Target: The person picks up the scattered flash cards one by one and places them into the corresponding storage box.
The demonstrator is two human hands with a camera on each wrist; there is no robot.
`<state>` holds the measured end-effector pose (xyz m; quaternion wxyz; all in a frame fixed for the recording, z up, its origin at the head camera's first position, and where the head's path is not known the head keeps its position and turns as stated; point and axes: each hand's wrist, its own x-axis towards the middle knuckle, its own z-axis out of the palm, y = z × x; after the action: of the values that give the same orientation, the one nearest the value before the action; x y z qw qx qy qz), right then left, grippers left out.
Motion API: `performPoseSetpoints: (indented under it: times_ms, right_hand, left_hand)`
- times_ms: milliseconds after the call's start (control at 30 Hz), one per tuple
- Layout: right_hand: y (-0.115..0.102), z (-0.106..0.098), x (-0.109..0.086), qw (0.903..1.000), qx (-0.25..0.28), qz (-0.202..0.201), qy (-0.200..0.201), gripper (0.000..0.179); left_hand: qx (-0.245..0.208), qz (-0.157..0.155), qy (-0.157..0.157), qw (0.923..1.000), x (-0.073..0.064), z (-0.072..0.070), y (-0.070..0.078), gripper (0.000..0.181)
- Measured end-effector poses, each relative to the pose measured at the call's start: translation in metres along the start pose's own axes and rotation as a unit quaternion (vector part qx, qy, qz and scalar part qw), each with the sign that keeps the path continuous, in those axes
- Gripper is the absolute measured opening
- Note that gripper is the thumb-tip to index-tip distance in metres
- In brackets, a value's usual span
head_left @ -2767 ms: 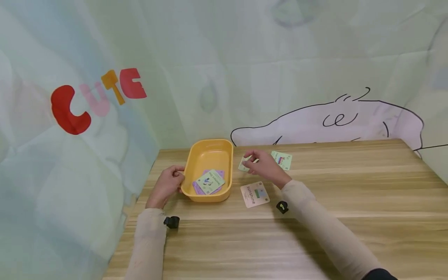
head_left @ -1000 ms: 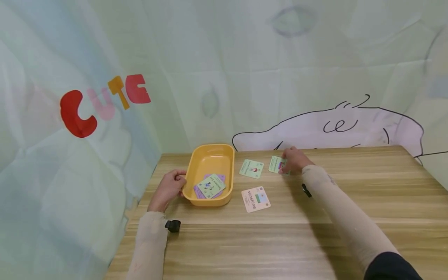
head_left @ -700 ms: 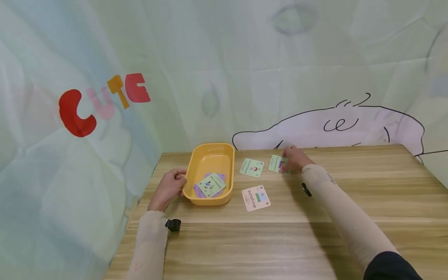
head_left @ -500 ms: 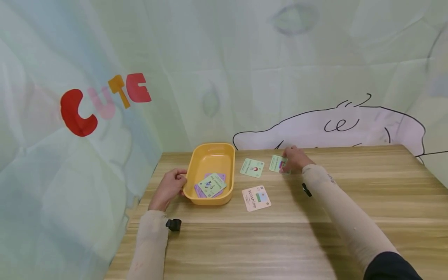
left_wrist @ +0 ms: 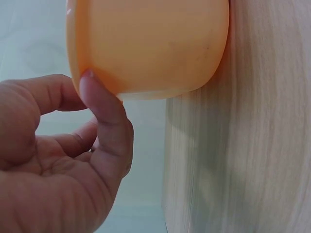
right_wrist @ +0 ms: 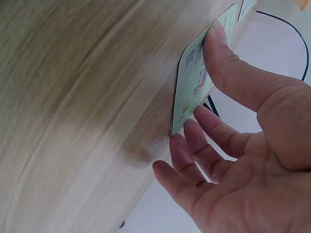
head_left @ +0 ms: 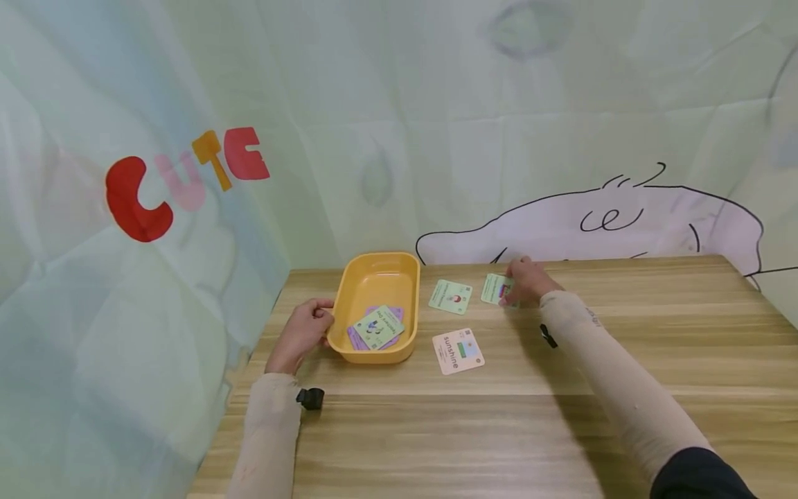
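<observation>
My left hand (head_left: 301, 333) pinches the left rim of a yellow plastic tray (head_left: 377, 283). In the left wrist view, thumb and a finger meet at the tray's lip (left_wrist: 75, 53). Inside lie purple cards (head_left: 355, 339) under a green "Teachers' Day" card (head_left: 380, 327). Right of the tray, my right hand (head_left: 530, 278) is at a green picture card (head_left: 492, 287) on the table, partly covering it. The right wrist view has the thumb on one edge of that card (right_wrist: 192, 85) and fingertips at another. A second green card (head_left: 450, 296) lies between tray and hand.
A pale pink "sunshine" card (head_left: 458, 351) lies in front of the green cards. The wooden table (head_left: 486, 436) meets a printed cloth backdrop (head_left: 349, 138) behind and on the left. Small black cameras sit at both wrists.
My right hand has moved right, from over the left green card to the right one, and has held nearly still for the last second. The left hand stays at the tray.
</observation>
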<state>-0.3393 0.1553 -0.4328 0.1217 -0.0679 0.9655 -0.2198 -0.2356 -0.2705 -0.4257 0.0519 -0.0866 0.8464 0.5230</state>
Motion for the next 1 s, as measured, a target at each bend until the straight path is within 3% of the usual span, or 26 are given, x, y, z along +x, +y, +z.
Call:
performPoseSetpoints:
  times_ms: [200, 400, 533, 733, 833, 1000]
  right_hand:
    - [0.004, 0.0, -0.005, 0.9999, 0.005, -0.008, -0.006, 0.062]
    - [0.015, -0.001, -0.01, 0.9975, 0.068, -0.006, -0.018, 0.047]
    - [0.021, -0.003, -0.01, 0.9899, 0.137, -0.018, -0.032, 0.042]
    - [0.027, -0.003, -0.009, 0.9692, 0.234, -0.04, -0.064, 0.032]
    - [0.027, -0.004, -0.01, 0.9611, 0.261, -0.047, -0.077, 0.032]
    - [0.023, -0.008, -0.015, 0.9601, 0.264, -0.059, -0.072, 0.044]
  left_hand:
    - [0.001, -0.009, 0.001, 1.0, -0.001, 0.003, -0.002, 0.037]
    - [0.001, -0.01, 0.0, 0.9999, -0.002, 0.005, -0.003, 0.037]
    - [0.0, -0.001, 0.0, 1.0, -0.001, 0.003, -0.002, 0.039]
    - [-0.001, 0.005, 0.001, 1.0, 0.002, -0.001, 0.0, 0.04]
    - [-0.002, 0.008, 0.001, 1.0, 0.002, -0.002, -0.001, 0.039]
    - [-0.002, 0.012, -0.001, 0.9999, 0.0, -0.002, -0.002, 0.04]
